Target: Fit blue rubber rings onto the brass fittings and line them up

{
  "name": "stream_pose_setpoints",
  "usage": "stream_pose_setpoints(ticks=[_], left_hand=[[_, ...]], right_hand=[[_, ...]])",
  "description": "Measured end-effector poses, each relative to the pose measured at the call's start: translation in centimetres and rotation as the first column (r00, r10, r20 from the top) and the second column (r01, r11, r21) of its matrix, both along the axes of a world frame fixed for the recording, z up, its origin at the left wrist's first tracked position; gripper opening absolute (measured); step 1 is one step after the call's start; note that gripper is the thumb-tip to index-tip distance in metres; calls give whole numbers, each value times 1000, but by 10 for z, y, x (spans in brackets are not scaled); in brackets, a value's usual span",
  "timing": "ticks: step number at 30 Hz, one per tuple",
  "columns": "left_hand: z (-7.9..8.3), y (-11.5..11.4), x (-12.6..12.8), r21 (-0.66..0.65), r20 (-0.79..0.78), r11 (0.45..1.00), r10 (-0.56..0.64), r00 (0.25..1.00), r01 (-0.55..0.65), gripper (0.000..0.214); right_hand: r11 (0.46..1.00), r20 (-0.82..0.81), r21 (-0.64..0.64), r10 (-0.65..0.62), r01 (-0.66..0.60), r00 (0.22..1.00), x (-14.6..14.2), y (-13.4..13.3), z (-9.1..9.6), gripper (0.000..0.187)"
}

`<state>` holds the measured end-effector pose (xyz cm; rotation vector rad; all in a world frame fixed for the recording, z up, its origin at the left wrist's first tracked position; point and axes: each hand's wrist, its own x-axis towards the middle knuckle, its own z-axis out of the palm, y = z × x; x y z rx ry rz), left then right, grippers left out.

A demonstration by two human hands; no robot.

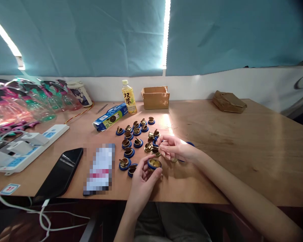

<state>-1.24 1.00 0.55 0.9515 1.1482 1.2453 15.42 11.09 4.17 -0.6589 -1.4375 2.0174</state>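
Note:
My left hand (143,178) is closed around a round brass fitting with a blue ring (154,163), its hollow gold side facing up, near the table's front edge. Just beyond it, my right hand (173,148) has its thumb and fingertips pinched together; whatever lies between them is too small to make out. Brass parts without visible blue rings (148,147) lie beside the right fingertips. Several similar fittings with blue rings and tilted brass flaps (138,143) stand in loose rows beyond and left of my hands. Another blue ring (190,144) is partly hidden behind my right wrist.
On the wooden table (242,154) are a yellow-labelled bottle (129,97), a blue carton (111,117), a small cardboard box (155,100) and a brown paper packet (228,101). To the left lie two phones, a power strip (35,148), cables and clear spray bottles (40,101).

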Motion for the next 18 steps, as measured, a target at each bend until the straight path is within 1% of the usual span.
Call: stream_pose_setpoints(ticks=[4,6,10,12,14,18], left_hand=[[0,1,1,-24,36,999,34,999,-33,47],[0,2,2,-12,35,1000,22,999,-21,46],[1,2,3,24,11,1000,-1,1000,1,45],[1,2,3,24,15,1000,-5,1000,5,44],[0,1,3,16,20,1000,-13,1000,13,45],[-1,1,2,10,8,1000,-13,1000,13,45]], right_hand=[[999,-38,-32,41,-42,998,-2,-1,-4,31],[996,-47,-43,78,-80,996,-3,-2,-5,32],[974,-32,-33,223,-224,974,-1,-2,-7,32],[963,-13,-29,269,-269,963,1,-2,-8,31],[963,9,-25,269,-269,963,2,-1,-8,29],[975,32,-26,221,-220,975,0,-1,-7,28]])
